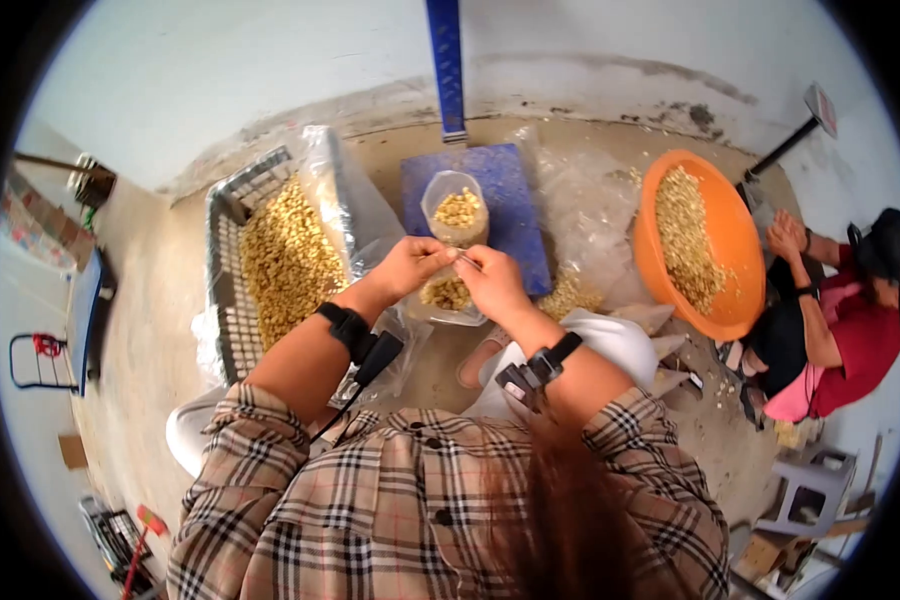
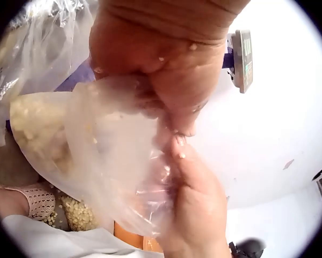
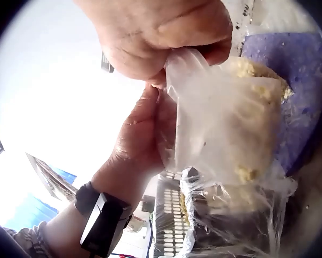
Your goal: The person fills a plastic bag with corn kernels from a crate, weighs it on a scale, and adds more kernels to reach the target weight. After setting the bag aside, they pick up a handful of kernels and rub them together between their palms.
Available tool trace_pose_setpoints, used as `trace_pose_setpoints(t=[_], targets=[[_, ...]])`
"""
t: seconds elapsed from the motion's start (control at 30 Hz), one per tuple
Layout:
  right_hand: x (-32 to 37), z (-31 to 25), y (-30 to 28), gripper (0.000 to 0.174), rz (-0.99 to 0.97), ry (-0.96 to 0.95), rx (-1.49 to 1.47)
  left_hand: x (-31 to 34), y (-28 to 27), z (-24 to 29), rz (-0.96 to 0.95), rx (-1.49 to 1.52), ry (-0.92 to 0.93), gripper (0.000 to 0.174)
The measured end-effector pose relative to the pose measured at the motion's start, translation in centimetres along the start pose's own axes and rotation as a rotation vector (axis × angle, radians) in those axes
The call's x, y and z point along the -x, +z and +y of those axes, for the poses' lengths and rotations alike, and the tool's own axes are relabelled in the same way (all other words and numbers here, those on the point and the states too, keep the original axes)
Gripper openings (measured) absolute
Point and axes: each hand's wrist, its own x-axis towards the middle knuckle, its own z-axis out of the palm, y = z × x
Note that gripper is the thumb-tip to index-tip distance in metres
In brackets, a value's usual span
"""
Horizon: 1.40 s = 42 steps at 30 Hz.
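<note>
Pinching shut the top of a clear bag (image 1: 448,296) with both hands.
The left hand (image 1: 410,265) and right hand (image 1: 492,283) meet above the bag, each grip tight on its gathered plastic. The bag hangs between them, just in front of a blue scale (image 1: 518,200) carrying a second bag (image 1: 457,210), with a grey basket (image 1: 220,235) left and an orange basin (image 1: 742,245) right.

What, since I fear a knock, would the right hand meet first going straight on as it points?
Probably the left hand: the right hand points at it across the plastic bag both pinch.
</note>
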Motion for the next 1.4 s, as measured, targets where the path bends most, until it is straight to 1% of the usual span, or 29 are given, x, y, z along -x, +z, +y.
trace_pose_setpoints(t=[0.07, 0.17, 0.27, 0.3, 0.33, 0.4, 0.47, 0.53, 0.63, 0.73, 0.77, 0.83, 0.87, 0.97, 1.07, 1.17, 1.23, 1.27, 1.37, 1.4], targets=[[-0.2, 0.7, 0.2, 0.020, 0.040, 0.013, -0.035, 0.1, 0.7, -0.6, 0.039, 0.071, 0.054, 0.025], [-0.2, 1.5, 0.2, 0.019, 0.122, 0.013, -0.065, 0.5, 1.9, -2.1, 0.326, -0.305, 0.402, 0.032], [-0.4, 1.7, -0.1, 0.020, 0.199, 0.014, -0.115, 1.9, 1.6, -1.8, 0.264, -0.596, 0.037, 0.034], [-0.5, 1.9, -0.2, 0.020, 0.211, 0.021, -0.136, 1.9, 1.3, -1.5, 0.160, -0.721, -0.185, 0.029], [-0.5, 2.2, -0.2, 0.018, 0.223, 0.020, -0.131, 1.6, 1.0, -2.3, 0.163, -0.560, -0.237, 0.027], [-0.5, 2.5, 0.0, 0.018, 0.233, 0.083, -0.180, 1.4, 0.7, -4.7, 0.178, -0.235, -0.347, 0.022], [-0.7, 3.4, 0.3, 0.019, 0.270, 0.083, -0.190, 1.7, 1.8, -3.8, 0.354, 0.180, -0.328, 0.011], [-0.8, 3.6, 0.4, 0.019, 0.247, 0.104, -0.172, 1.5, 2.3, -3.3, 0.401, 0.353, -0.296, 0.011], [-0.5, 3.0, 0.2, 0.021, 0.240, 0.115, -0.119, 1.4, 2.6, -2.8, 0.412, 0.634, -0.302, 0.008], [-0.5, 3.3, 0.9, 0.021, 0.213, 0.038, -0.203, 1.4, 2.2, -3.0, 0.405, 0.776, -0.260, 0.007], [-0.5, 3.3, 0.9, 0.021, 0.177, 0.057, -0.172, 1.2, 2.3, -3.0, 0.419, 0.777, -0.254, 0.010], [-0.4, 3.2, 0.7, 0.021, 0.105, 0.096, -0.105, 1.5, 2.4, -2.6, 0.383, 0.693, -0.250, 0.014], [-0.4, 3.1, 0.6, 0.021, 0.128, 0.094, -0.102, 1.6, 2.5, -2.5, 0.365, 0.651, -0.247, 0.017], [-0.4, 3.0, 0.6, 0.021, 0.176, 0.095, -0.088, 1.6, 2.9, -2.6, 0.396, 0.583, -0.219, 0.024], [-0.5, 3.3, 0.7, 0.022, 0.194, 0.099, -0.065, 1.1, 2.8, -3.6, 0.430, 0.482, -0.162, 0.027], [-0.2, 3.2, 0.6, 0.021, 0.207, 0.101, -0.060, 0.7, 3.2, -3.9, 0.535, 0.406, -0.088, 0.029], [-0.1, 3.4, 0.8, 0.021, 0.207, 0.085, -0.062, 0.2, 3.4, -4.9, 0.591, 0.294, -0.019, 0.031], [-0.1, 3.7, 1.0, 0.021, 0.204, 0.103, -0.117, 0.0, 3.4, -5.4, 0.619, 0.237, 0.016, 0.031], [-0.1, 4.3, 1.3, 0.021, 0.194, 0.159, -0.252, 0.4, 2.0, -5.1, 0.386, 0.109, -0.161, 0.036], [0.1, 4.3, 1.3, 0.021, 0.189, 0.181, -0.278, 0.4, 1.4, -4.2, 0.346, 0.016, -0.218, 0.038]])
